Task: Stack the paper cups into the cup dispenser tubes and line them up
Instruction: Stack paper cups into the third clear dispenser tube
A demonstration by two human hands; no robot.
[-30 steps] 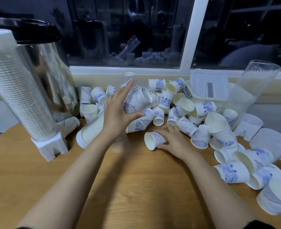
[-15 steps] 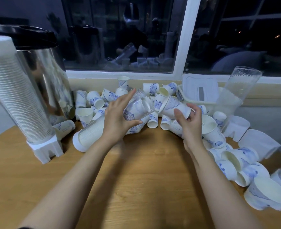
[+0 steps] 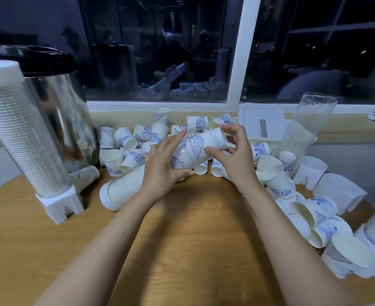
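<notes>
Clear tube [image 3: 124, 188] gripped by our left hand [image 3: 162, 171]; our right hand [image 3: 237, 157] pinches a paper cup [image 3: 211, 140]. It sits partly inside.

No text, brand, number or sign is legible anywhere; the paper cups [image 3: 206, 142] carry only blue floral patterns.

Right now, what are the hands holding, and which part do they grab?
The left hand grips the clear dispenser tube near its open end. The right hand pinches a paper cup by its sides, at the tube's mouth.
</notes>
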